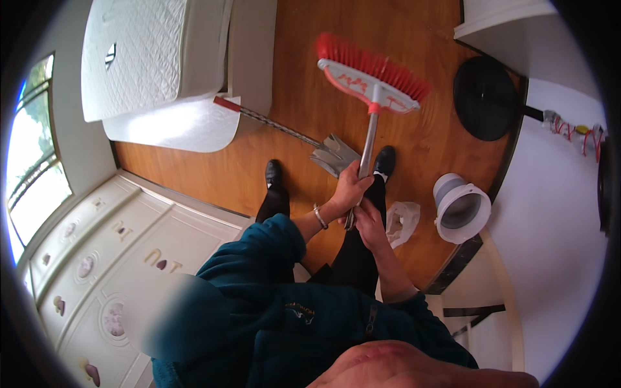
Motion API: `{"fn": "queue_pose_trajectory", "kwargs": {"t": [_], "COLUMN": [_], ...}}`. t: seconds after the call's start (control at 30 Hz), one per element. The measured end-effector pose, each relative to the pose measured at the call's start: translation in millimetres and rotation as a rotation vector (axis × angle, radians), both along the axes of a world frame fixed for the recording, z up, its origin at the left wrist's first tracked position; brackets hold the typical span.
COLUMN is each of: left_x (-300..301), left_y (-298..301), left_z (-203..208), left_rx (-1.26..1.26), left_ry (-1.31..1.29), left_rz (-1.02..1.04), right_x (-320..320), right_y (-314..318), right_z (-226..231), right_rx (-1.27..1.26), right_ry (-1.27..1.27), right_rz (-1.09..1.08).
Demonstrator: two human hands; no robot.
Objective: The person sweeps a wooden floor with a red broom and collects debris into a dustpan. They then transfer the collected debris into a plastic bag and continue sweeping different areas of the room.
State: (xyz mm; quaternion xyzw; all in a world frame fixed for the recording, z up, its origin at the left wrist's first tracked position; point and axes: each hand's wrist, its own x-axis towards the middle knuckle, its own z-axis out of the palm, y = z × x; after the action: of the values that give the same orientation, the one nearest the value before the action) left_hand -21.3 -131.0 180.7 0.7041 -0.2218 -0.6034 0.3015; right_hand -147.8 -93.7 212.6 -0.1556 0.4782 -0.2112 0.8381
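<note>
A person's left hand (349, 189), a silver bracelet (320, 217) at its wrist, wraps around the silver metal handle (369, 142) of a red-bristled, grey plastic broom (369, 85), its head ahead of both hands. The right hand (369, 224) clasps the near end. A silver metal dustpan (335, 154) lies ahead of the left hand; a round grey-and-white bucket (444, 191) stands right of the right.

Wide fisheye head view, down over nearby hands (351, 189)
</note>
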Motion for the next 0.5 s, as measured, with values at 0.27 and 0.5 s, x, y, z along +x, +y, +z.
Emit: {"fn": "queue_pose_trajectory", "kwargs": {"t": [0.27, 0.5], "left_x": [82, 203], "left_y": [26, 112], "left_z": [5, 20], "left_rx": [-0.362, -0.351], "left_ry": [-0.246, -0.559], "left_rz": [-0.338, -0.103], "right_x": [34, 73], "right_y": [-72, -18], "right_z": [-33, -145], "right_rx": [-0.310, -0.310], "right_ry": [0.690, 0.799], "right_rz": [0.195, 0.448]}}
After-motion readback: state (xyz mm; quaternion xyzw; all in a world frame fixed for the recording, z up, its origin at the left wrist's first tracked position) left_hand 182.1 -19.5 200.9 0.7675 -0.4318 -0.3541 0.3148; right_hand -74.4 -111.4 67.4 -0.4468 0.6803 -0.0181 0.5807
